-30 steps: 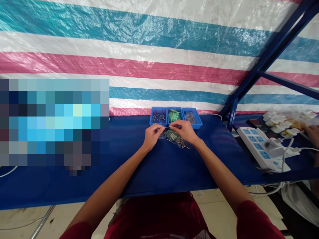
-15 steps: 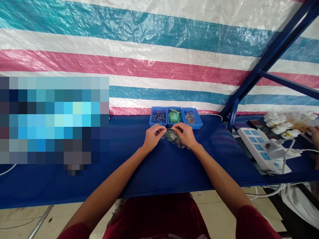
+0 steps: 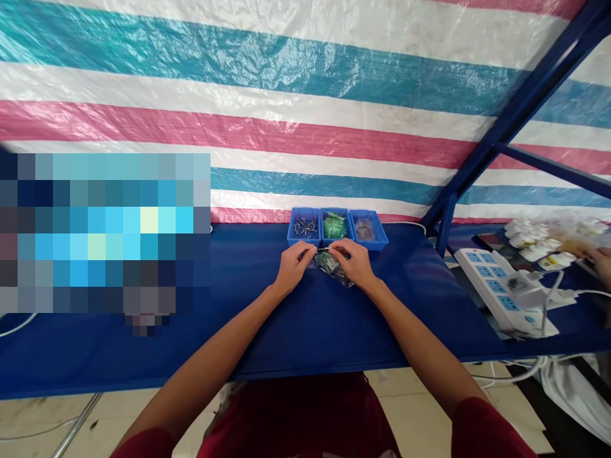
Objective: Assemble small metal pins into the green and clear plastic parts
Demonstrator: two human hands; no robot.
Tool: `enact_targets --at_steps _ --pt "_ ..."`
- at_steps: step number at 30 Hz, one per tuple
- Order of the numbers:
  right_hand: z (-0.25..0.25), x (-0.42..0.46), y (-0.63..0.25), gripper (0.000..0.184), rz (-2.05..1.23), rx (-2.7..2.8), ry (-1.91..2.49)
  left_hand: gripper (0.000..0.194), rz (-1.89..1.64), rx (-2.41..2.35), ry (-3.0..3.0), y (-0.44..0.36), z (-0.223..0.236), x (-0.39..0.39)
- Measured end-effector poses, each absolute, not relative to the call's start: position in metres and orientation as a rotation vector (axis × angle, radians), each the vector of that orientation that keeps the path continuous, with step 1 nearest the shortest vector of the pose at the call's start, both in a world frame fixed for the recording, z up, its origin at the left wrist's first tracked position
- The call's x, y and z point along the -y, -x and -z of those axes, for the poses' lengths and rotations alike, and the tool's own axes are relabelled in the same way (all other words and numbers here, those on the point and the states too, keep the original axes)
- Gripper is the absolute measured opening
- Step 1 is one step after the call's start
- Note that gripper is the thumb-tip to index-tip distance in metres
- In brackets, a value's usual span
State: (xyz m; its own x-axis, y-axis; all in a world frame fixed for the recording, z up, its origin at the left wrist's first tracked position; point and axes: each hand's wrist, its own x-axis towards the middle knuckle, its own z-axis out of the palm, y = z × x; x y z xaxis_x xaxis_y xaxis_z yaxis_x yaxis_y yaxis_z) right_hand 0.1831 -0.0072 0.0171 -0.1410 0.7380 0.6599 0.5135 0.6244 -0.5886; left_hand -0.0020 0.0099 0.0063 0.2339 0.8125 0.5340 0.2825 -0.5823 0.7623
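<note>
Between my two hands a thin metal pin [image 3: 324, 249] is held level, its exact kind too small to make out. My left hand [image 3: 294, 264] pinches one end, and my right hand [image 3: 356, 262] pinches the other. Just below them on the blue table lie clear plastic bags [image 3: 329, 261] with greenish and metal pieces inside, partly hidden by my right hand. Right behind my hands stand three blue bins in a row: one with metal pins [image 3: 305, 227], one with green packets [image 3: 335, 225], one with clear small bags [image 3: 364, 229].
A white power strip [image 3: 499, 286] with a plugged-in adapter stands on the right, past a blue metal frame [image 3: 446, 219]. Behind it are white bottles [image 3: 534, 242], with another person's hand [image 3: 602, 262] at the right edge. A pixelated area covers the left. A striped tarp [image 3: 305, 127] hangs behind.
Both hands keep the same pinch on the thin metal pin, with only slight finger movement. The whole view has shifted a little.
</note>
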Motion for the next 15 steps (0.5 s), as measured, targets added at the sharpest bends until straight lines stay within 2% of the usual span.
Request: enact_targets --at_steps 15 --pt "-0.0178 0.0086 -0.1845 0.026 -0.336 1.853 1.030 0.030 -1.331 -0.942 -1.881 -0.0005 -0.0025 -0.0099"
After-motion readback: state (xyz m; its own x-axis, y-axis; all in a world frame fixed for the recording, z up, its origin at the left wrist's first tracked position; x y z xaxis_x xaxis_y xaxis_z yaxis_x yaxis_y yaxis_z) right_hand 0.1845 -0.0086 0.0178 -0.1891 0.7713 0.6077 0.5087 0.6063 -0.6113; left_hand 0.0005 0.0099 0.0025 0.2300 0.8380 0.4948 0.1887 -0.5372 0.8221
